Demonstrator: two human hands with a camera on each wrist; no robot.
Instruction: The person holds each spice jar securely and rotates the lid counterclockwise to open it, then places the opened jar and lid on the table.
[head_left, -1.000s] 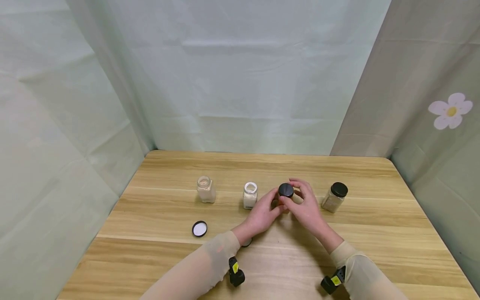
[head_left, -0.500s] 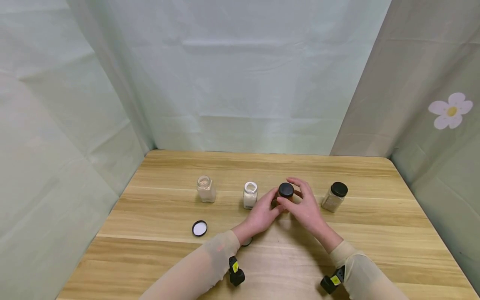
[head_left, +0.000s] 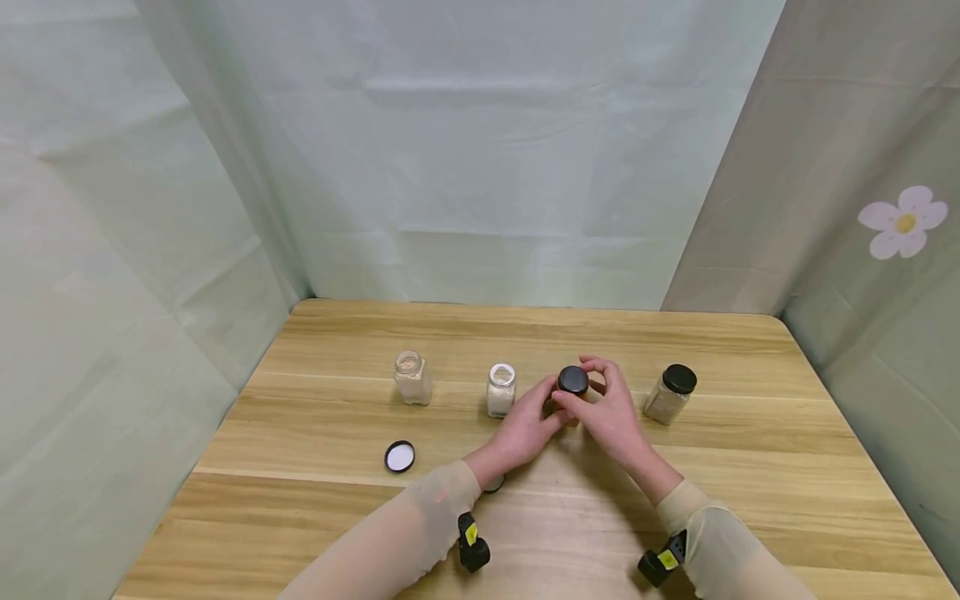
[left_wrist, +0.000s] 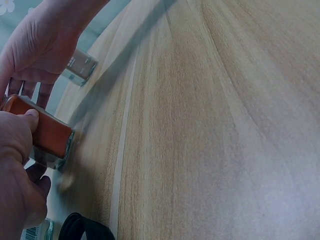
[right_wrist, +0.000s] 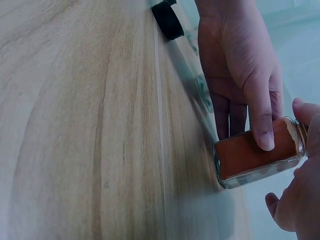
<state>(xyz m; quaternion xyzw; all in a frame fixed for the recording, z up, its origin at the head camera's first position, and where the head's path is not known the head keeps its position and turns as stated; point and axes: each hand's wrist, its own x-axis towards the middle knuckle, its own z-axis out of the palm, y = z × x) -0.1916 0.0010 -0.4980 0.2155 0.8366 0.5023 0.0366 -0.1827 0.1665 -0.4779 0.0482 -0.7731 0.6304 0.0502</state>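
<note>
A square glass jar of orange-red powder (right_wrist: 237, 156) is gripped at its sides by my left hand (head_left: 525, 425). On top sits a black screw lid (head_left: 573, 380), which the thumb and fingers of my right hand (head_left: 611, 417) pinch at the rim. Both wrist views show the jar's lower body; whether its base touches the table I cannot tell. Just left of my left hand stands a lidless jar of white contents (head_left: 501, 392). Right of my right hand is a black-lidded jar with pale contents (head_left: 667, 395).
A lidless jar of pale powder (head_left: 412, 380) stands farther left on the wooden table (head_left: 315, 400). In front of it lies an upturned black lid (head_left: 400, 457) with white lining. Another lid (head_left: 495, 483) is partly hidden beneath my left wrist. Cloth curtains (head_left: 480, 167) enclose the table.
My right fingers shift slightly around the lid's rim, with the thumb moving a little left. My left hand and the jar stay in place.
</note>
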